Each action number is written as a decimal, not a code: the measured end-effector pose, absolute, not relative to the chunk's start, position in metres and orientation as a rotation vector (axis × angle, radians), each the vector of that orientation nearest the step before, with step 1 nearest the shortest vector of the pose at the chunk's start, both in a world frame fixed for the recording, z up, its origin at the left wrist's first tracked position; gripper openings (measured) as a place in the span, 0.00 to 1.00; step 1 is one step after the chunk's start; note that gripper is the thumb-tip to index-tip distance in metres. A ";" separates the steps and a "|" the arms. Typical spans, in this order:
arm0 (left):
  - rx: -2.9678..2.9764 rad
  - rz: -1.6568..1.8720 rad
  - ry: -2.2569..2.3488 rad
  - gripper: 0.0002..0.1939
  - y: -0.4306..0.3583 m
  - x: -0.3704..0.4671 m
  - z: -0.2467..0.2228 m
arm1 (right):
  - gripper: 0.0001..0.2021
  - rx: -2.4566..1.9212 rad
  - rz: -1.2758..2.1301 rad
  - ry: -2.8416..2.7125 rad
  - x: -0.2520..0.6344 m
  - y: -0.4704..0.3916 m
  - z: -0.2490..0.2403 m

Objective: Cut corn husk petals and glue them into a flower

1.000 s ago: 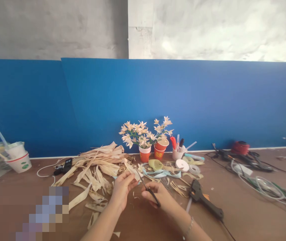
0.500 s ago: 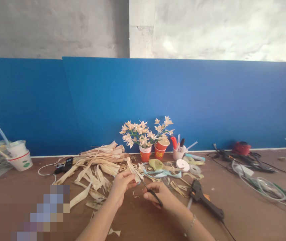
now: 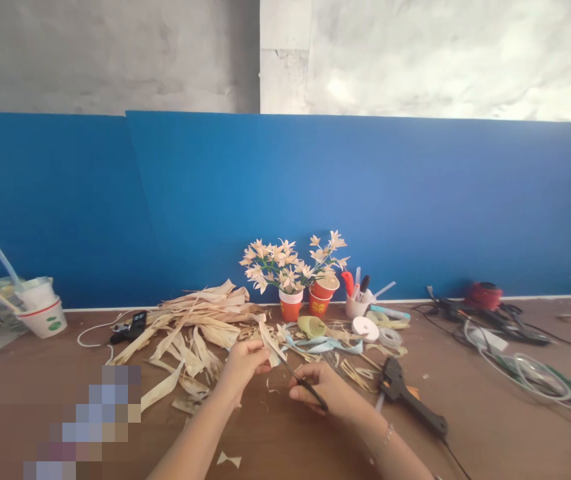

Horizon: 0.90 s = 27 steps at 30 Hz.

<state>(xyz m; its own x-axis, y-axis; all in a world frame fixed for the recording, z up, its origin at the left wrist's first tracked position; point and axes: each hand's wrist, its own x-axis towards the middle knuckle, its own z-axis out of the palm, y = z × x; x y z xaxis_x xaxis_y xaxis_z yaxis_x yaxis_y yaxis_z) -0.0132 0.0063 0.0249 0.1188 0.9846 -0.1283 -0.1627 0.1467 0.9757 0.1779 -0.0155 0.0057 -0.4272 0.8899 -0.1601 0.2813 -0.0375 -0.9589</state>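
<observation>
My left hand pinches a pale piece of dried husk that stands up from its fingertips. In my right hand is a pair of dark-handled scissors, its blades pointing up and left and touching or crossing the husk; I cannot tell how far they are parted. Left of my hands lies a heap of dried husks. Behind them, pale husk-like flowers rise from a red and white paper cup. Small cut scraps lie on the brown table.
A black glue gun with a cord lies right of my right hand. Past it are cables and a red object. A white roll and a cup of pens stand behind. At far left is a paper cup with straws.
The husk piece in my left hand has tipped slightly to the right against the scissors. Both hands stay close to where they were, and the view has shifted a little.
</observation>
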 end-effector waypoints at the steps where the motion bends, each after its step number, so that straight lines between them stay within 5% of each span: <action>1: 1.053 1.106 1.068 0.05 0.006 -0.013 0.025 | 0.20 -1.252 1.481 -1.721 0.179 -0.016 0.006; 27: 1.221 1.115 1.026 0.06 0.010 -0.012 0.021 | 0.17 -1.271 1.489 -1.693 0.180 -0.014 -0.002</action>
